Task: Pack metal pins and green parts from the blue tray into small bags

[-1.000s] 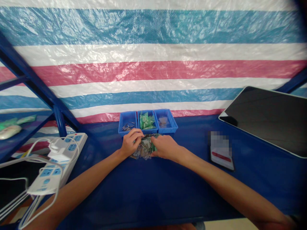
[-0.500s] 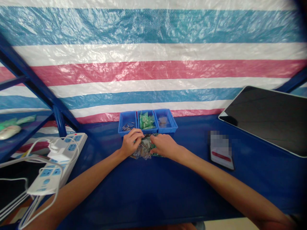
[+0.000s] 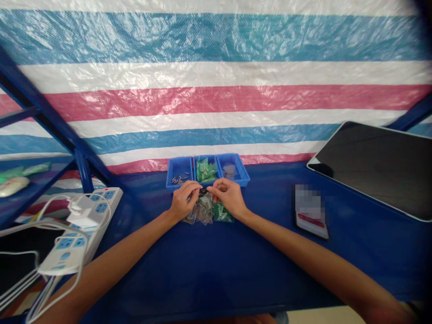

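Observation:
My left hand is closed in a pinch near the front of the blue bins, what it holds being too small to make out. Facing it, my right hand pinches thumb and fingers together, their contents also unclear. Small dark pieces show between the fingertips. Just below the hands lie clear plastic bags with small metal parts. A green plastic bag with small light pieces lies below my right hand.
Three joined blue bins stand behind my hands: the left bin has metal pins, the middle green bags, the right clear bags. A phone and a dark screen lie right. A power strip with white cables sits left.
My right hand has lifted off the green bag and turned, its fingers coming together close to my left fingertips. The green bag now shows more fully. My left hand has hardly moved.

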Demonstrator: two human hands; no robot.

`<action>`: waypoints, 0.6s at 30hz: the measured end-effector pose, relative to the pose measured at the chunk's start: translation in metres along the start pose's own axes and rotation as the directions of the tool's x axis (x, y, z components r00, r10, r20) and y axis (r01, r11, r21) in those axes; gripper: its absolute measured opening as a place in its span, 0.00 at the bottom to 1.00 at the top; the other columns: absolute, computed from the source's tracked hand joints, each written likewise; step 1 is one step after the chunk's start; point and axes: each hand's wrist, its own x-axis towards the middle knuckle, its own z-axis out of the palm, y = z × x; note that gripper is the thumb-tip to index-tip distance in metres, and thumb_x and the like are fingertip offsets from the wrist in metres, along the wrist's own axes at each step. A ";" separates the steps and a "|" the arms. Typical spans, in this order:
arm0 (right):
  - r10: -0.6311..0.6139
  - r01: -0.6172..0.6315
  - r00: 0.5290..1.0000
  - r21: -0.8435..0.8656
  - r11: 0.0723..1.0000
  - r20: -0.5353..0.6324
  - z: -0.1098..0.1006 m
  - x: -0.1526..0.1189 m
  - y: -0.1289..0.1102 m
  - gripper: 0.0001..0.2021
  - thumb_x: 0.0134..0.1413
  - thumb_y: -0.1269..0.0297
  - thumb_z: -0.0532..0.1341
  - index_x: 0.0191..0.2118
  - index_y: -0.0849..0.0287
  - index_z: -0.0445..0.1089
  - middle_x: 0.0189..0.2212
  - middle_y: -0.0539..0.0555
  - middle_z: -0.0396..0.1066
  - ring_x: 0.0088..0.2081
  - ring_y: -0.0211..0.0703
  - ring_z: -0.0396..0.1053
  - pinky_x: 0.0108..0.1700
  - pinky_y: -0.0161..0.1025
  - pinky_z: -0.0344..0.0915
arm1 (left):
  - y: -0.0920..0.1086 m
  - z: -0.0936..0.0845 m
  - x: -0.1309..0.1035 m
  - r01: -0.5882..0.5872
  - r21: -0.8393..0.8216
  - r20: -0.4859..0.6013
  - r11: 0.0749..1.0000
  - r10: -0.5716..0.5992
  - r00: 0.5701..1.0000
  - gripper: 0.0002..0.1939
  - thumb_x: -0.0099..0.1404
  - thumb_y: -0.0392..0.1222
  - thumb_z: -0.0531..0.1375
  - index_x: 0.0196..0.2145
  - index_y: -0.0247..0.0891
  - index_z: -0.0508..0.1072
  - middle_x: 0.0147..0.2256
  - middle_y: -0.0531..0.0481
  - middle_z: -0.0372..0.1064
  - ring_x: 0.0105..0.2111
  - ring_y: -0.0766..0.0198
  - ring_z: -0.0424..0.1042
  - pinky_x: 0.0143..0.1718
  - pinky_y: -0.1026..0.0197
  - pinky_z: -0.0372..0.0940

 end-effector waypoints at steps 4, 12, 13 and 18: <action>0.000 0.012 0.996 0.130 0.992 -0.092 0.005 -0.005 0.014 0.16 0.47 0.50 0.65 0.29 0.57 0.64 0.19 0.47 0.68 0.16 0.35 0.62 0.19 0.33 0.57 | 0.000 0.001 -0.001 0.024 0.008 0.016 1.000 -0.024 1.000 0.08 0.66 0.35 0.54 0.41 0.36 0.70 0.39 0.45 0.69 0.31 0.69 0.68 0.31 0.66 0.65; -0.023 0.047 0.990 0.179 0.983 -0.139 0.007 -0.009 0.016 0.13 0.48 0.53 0.65 0.30 0.57 0.65 0.22 0.48 0.71 0.17 0.34 0.62 0.20 0.33 0.59 | -0.001 0.002 -0.001 0.032 0.027 0.075 0.999 -0.034 0.997 0.07 0.66 0.37 0.54 0.40 0.36 0.71 0.38 0.46 0.69 0.26 0.72 0.66 0.28 0.68 0.64; -0.025 0.050 0.991 0.186 0.981 -0.132 0.008 -0.009 0.016 0.13 0.47 0.54 0.65 0.30 0.58 0.66 0.23 0.49 0.72 0.17 0.35 0.64 0.21 0.34 0.61 | -0.002 0.002 -0.001 0.031 0.029 0.083 0.999 -0.034 0.996 0.08 0.66 0.38 0.55 0.40 0.36 0.72 0.38 0.46 0.69 0.27 0.71 0.67 0.28 0.68 0.64; -0.028 0.050 0.993 0.193 0.980 -0.117 0.008 -0.010 0.018 0.12 0.47 0.56 0.66 0.30 0.58 0.69 0.22 0.49 0.71 0.20 0.37 0.66 0.24 0.35 0.64 | -0.003 0.003 -0.001 0.029 0.064 0.099 0.998 -0.035 0.994 0.09 0.65 0.40 0.56 0.42 0.37 0.72 0.40 0.45 0.69 0.27 0.71 0.67 0.30 0.67 0.66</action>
